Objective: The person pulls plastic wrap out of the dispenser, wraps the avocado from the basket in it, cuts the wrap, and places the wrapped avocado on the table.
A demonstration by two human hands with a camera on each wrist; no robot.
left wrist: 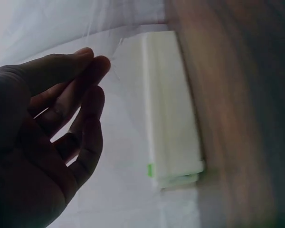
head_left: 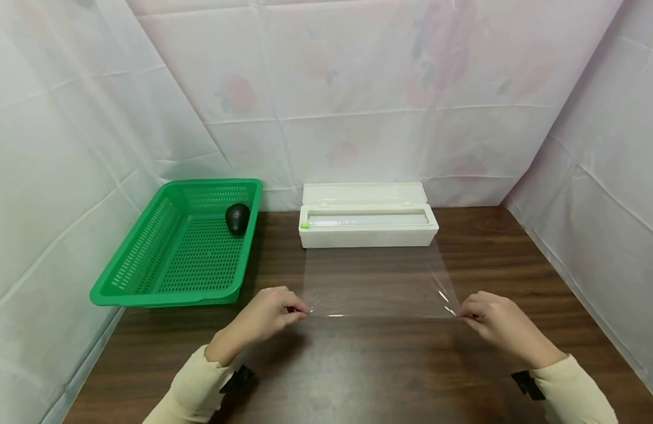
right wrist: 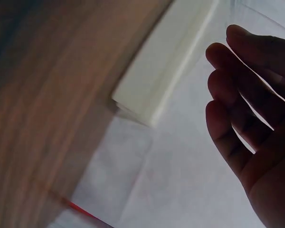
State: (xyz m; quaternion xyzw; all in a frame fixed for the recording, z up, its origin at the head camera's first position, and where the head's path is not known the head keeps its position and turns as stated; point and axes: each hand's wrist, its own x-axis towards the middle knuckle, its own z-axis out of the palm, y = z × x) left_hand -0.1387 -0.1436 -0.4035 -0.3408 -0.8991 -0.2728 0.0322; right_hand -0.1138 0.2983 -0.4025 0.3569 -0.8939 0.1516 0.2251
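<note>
A clear sheet of plastic wrap stretches forward from a white wrap dispenser box, whose lid stands raised at the back. Inside the box the roll shows, and a small green slide cutter sits at the left end of the front rim. My left hand pinches the sheet's near left corner between thumb and fingers. At the near right corner, my right hand pinches the film likewise. Between both hands the near edge is drawn nearly straight. In the wrist views the film itself is barely visible.
To the left stands a green plastic basket with a dark avocado in its far right part. The dark wooden table runs back to a pale floral curtain, with more white cloth on both sides.
</note>
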